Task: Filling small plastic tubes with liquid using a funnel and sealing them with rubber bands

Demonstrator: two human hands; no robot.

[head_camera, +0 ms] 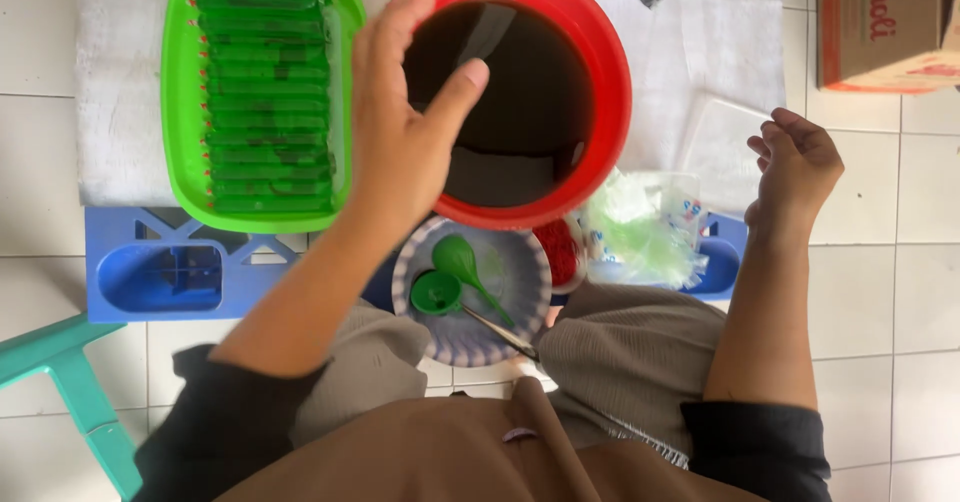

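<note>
Red basin [600, 52] of dark liquid sits on the white cloth [120, 82] just past the knees, round, so it has no long axis; its mouth faces straight up. Left hand [400, 132] hovers over its near-left rim, fingers spread, holding nothing. Right hand [795, 167] hangs loosely curled and empty, beside the plastic bags [645, 227]. A careless dip or nudge could slop liquid onto the green tray [180, 112] of filled sticks.

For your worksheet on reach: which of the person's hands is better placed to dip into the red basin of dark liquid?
Probably the left hand: it hovers open over the red basin rim. The right hand is off to the side, empty.
</note>
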